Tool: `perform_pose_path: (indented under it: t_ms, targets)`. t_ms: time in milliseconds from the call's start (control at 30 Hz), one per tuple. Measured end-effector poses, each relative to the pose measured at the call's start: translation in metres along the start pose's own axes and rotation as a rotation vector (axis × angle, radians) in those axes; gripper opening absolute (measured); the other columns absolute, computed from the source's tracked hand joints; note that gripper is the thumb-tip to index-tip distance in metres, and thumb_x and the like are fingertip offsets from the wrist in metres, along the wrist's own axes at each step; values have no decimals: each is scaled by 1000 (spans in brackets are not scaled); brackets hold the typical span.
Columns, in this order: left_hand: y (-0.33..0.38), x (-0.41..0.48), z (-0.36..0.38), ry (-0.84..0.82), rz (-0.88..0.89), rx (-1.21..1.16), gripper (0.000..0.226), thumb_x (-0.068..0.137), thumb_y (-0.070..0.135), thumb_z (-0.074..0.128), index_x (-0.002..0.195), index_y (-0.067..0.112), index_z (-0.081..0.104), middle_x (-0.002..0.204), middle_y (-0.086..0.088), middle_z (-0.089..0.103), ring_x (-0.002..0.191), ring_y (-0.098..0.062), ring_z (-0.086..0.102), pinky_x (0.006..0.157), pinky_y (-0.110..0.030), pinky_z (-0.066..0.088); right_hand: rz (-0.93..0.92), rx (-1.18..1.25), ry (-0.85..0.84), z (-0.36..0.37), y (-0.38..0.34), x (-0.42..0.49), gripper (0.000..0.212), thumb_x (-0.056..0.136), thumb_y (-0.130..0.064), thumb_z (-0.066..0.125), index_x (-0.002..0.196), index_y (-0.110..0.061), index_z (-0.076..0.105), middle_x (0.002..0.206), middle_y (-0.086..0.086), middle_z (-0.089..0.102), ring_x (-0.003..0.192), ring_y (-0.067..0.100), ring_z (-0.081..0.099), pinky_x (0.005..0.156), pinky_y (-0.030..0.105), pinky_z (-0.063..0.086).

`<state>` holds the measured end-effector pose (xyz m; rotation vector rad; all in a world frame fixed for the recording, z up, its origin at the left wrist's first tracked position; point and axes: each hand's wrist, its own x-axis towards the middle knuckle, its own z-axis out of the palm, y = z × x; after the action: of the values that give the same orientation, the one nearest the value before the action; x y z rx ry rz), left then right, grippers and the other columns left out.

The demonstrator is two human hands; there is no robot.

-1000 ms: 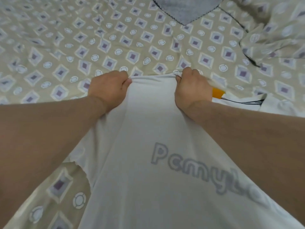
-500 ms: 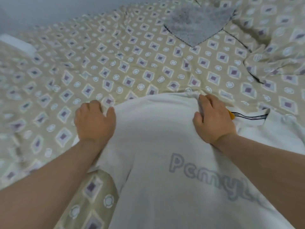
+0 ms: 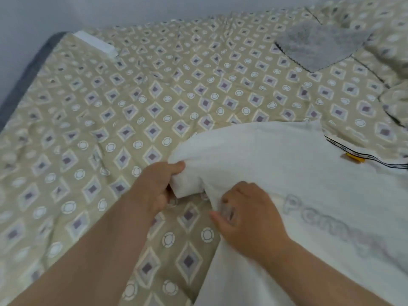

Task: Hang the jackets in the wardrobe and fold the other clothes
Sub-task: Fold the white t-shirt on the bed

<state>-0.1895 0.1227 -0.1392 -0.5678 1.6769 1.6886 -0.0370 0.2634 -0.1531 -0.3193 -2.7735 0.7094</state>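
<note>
Head view: a beige bedspread printed with purple diamonds and white rings fills nearly the whole picture, rumpled into ridges to the upper right of the shirt. The white T-shirt lies spread on it, from the middle of the picture out past the right and bottom edges. It has blurred grey outlined lettering across its cloth, of which only a first letter P can be read. Far above the shirt, against the top edge, a pale wall runs behind the bed. Up and to the right of the shirt a grey fuzzy cloth lies flat on the bedspread, well apart from the shirt. Both bare forearms come in from the bottom edge and meet at the shirt's left border. The left hand has its fingers curled round a bunched, lifted fold at the shirt's leftmost corner, thumb on top. The right hand, just beside it and lower, has its knuckles up and its fingers curled into the cloth of the shirt's left edge, gripping it. Far up and to the left of the shirt a small white folded piece sits near the bed's corner. At the shirt's right end runs a black-and-white neck trim with a small orange tag on it.
</note>
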Motion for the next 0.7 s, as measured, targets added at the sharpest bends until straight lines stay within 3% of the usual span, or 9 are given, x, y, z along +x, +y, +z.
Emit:
perform_pose_path:
  t_ms: [133, 200, 300, 367, 433, 500, 567, 633, 700]
  targets:
    - [10, 15, -22, 80, 123, 85, 11, 90, 1, 64, 94, 11, 64, 104, -12, 71, 90, -30, 68, 67, -41, 56, 77, 0, -127, 42, -37, -13, 13, 69, -31, 60, 70, -22, 52, 63, -6, 54, 56, 17, 53, 52, 25, 45]
    - [17, 21, -26, 131, 163, 149, 8, 90, 6, 65, 97, 10, 65, 102, -14, 71, 85, -31, 68, 65, -40, 54, 128, 45, -131, 45, -37, -12, 5, 75, -22, 58, 70, -20, 56, 65, -5, 56, 60, 17, 55, 54, 24, 39]
    - [26, 18, -28, 120, 152, 271, 14, 84, 10, 67, 97, 7, 64, 92, -12, 69, 79, -33, 66, 64, -41, 53, 20, 62, -193, 43, -40, -20, 17, 80, -27, 46, 68, -23, 58, 65, -8, 55, 61, 14, 53, 57, 25, 42]
    - [29, 10, -22, 6, 70, 316, 10, 77, 17, 60, 71, 13, 53, 67, -2, 56, 58, -22, 51, 56, -30, 42, -45, 71, -289, 36, -41, -29, 22, 79, -32, 39, 67, -23, 55, 65, -9, 53, 63, 14, 52, 59, 26, 45]
    - [34, 7, -16, -89, 25, 283, 24, 80, 21, 57, 61, 20, 42, 56, 4, 41, 49, -14, 34, 50, -26, 32, -73, 94, -378, 27, -33, -26, 27, 83, -37, 35, 66, -22, 52, 69, -6, 52, 68, 15, 52, 63, 33, 46]
    - [39, 7, -11, -168, -2, 151, 22, 89, 24, 55, 69, 21, 44, 58, 5, 40, 48, -12, 31, 49, -24, 31, -83, 65, -197, 17, -23, -10, 29, 84, -38, 40, 64, -21, 52, 68, -5, 54, 65, 17, 54, 57, 33, 46]
    - [40, 9, -10, -252, -56, -39, 20, 98, 26, 46, 91, 11, 58, 69, 0, 60, 53, -15, 54, 56, -26, 46, -56, 4, 44, 19, -2, 11, 29, 85, -35, 45, 78, -16, 64, 76, 1, 59, 70, 22, 56, 60, 33, 48]
    - [34, 10, -10, -294, -82, -110, 39, 101, 32, 40, 118, 5, 63, 97, -8, 72, 78, -26, 70, 77, -38, 54, 28, -40, 72, 29, 17, 22, 33, 85, -34, 45, 94, -10, 67, 87, 7, 58, 76, 27, 54, 68, 37, 50]
    - [29, 6, -7, -379, -91, -66, 46, 98, 40, 43, 111, 8, 73, 109, -11, 72, 89, -31, 72, 86, -43, 50, 41, -142, 57, 45, 27, 18, 34, 85, -32, 45, 100, -9, 67, 91, 8, 56, 74, 27, 50, 68, 38, 48]
